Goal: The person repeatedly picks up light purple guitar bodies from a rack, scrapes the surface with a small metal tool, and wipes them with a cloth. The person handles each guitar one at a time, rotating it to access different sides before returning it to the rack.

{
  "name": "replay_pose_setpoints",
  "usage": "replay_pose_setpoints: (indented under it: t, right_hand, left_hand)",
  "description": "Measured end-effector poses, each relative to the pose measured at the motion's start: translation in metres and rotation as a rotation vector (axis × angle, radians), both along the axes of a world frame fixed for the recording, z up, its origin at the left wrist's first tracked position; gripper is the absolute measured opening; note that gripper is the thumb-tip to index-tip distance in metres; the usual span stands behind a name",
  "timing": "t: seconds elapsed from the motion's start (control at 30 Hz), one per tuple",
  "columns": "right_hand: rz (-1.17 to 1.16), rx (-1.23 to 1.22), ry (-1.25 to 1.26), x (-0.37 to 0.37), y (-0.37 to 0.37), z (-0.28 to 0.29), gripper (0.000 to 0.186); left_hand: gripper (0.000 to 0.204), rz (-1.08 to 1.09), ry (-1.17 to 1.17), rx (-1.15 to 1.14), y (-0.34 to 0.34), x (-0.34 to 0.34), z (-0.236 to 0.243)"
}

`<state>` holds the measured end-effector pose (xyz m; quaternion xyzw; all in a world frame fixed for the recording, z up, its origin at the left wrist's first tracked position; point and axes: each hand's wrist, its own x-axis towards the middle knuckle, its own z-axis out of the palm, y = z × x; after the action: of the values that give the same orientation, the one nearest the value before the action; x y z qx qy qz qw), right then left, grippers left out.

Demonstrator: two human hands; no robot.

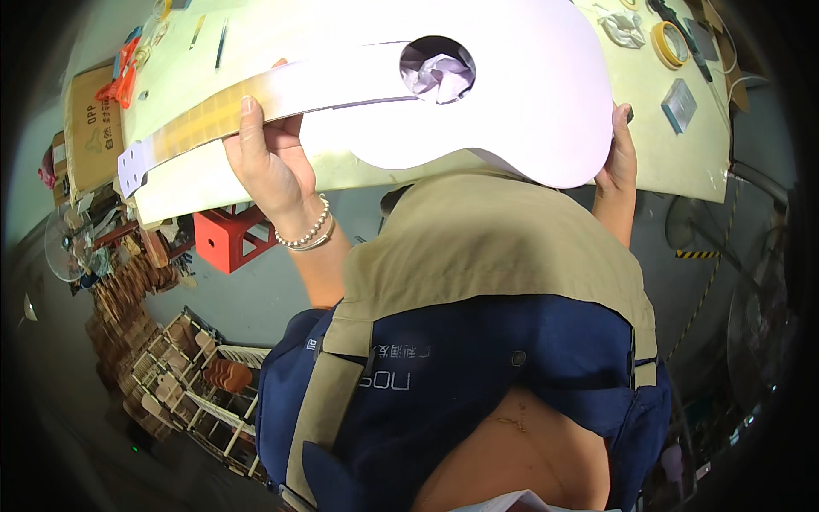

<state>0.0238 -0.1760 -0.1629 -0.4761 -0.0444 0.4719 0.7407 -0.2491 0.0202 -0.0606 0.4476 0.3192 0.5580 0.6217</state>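
Observation:
A pale lilac ukulele [529, 94] without strings lies across the table in front of me. Crumpled paper [444, 78] fills its sound hole, and yellow tape [205, 118] covers the fretboard. Its headstock [130, 168] has several small holes and points left. My left hand [271, 158] is wrapped around the neck, thumb on top and fingers underneath. At the right end of the body, my right hand [623, 154] grips the rim, its fingers partly hidden. A small dark thing [630, 113] shows at that hand's fingertips; I cannot make out what it is.
On the pale table [333, 162], a tape roll [670, 44], a grey block [679, 106] and crumpled paper [623, 28] lie at right. A cardboard box [92, 128] stands left. Below are a red stool [226, 239] and a rack [196, 384] with wooden parts.

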Motion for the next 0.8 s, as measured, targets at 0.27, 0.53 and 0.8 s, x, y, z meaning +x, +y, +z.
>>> replay_pose_setpoints:
  t: [0.27, 0.53, 0.8]
  right_hand:
    - [-0.041, -0.063, 0.027, -0.004, -0.004, 0.007, 0.061]
    - [-0.086, -0.097, -0.056, -0.005, -0.004, 0.015, 0.058]
    - [-0.017, -0.093, 0.081, 0.002, -0.009, 0.003, 0.049]
  left_hand:
    - [0.043, -0.022, 0.059, 0.030, -0.004, 0.002, 0.005]
    - [0.044, -0.076, -0.004, -0.013, 0.000, -0.004, -0.002]
    - [0.039, -0.033, 0.070, -0.026, -0.003, 0.001, 0.005]
